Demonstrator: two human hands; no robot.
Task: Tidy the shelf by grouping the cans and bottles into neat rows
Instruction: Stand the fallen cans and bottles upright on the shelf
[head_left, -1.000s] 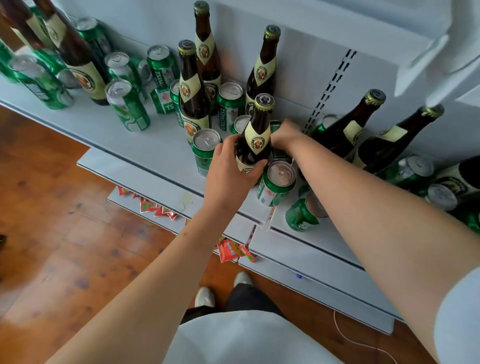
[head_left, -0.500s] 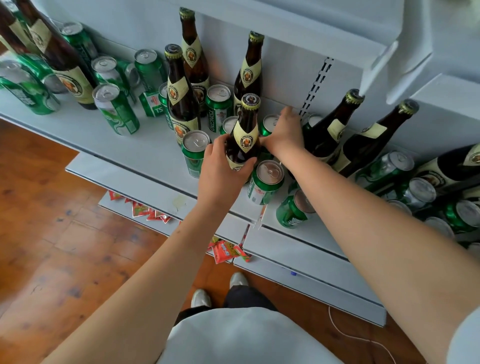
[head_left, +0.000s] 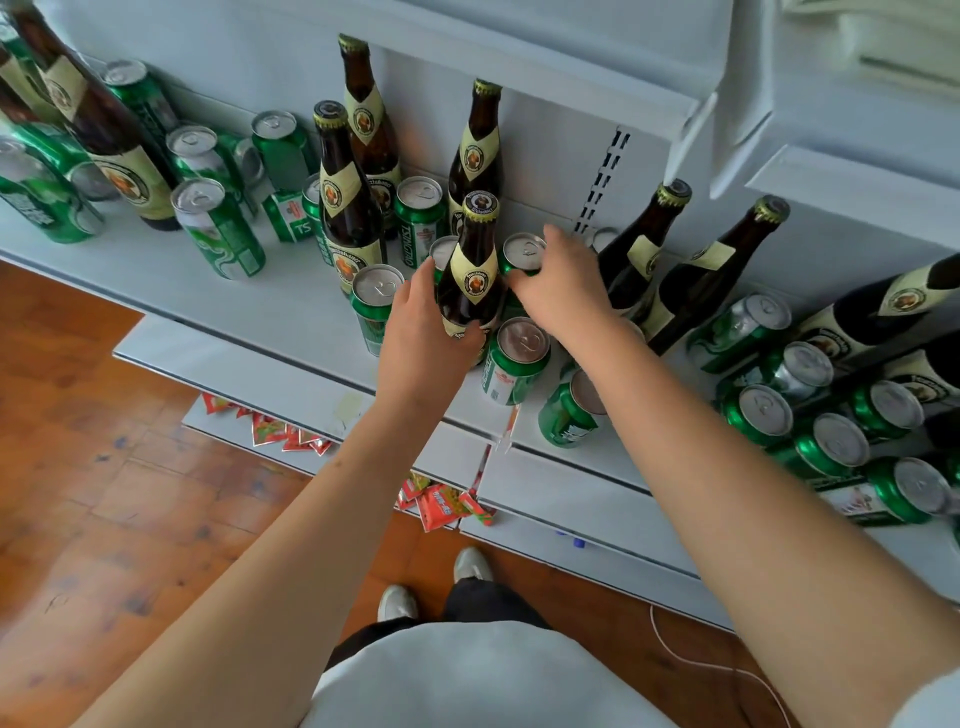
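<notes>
Head view: a white shelf (head_left: 291, 317) is seen carrying brown bottles and green cans, all capped or with unopened lids, so no contents can be seen. The held bottle (head_left: 470, 280) stands near the front middle of the shelf, upright, its long axis vertical and its gold cap pointing up. Its lower body is gripped by the left hand (head_left: 423, 332), whose fingers are curled round the glass from the left side, the thumb across the front. A cream diamond label with a round figure emblem is carried on its neck; the lettering is too small to be read. Just right of the held bottle, the rear can (head_left: 522, 254) is gripped near its rim by the right hand (head_left: 563, 291), fingers bent over it; the can stands upright. In front of the held bottle an upright can (head_left: 514, 361) is seen, and beside that a tipped can (head_left: 569, 410) lying with its top towards the right arm. Left of the held bottle a can marked "TSINGTAO" (head_left: 418, 221) stands upright. Far right of the held bottle, leaning bottles (head_left: 675, 270) are tilted with caps towards the back wall. On the lower shelf, below the held bottle, red packets (head_left: 441, 506) are scattered.
</notes>
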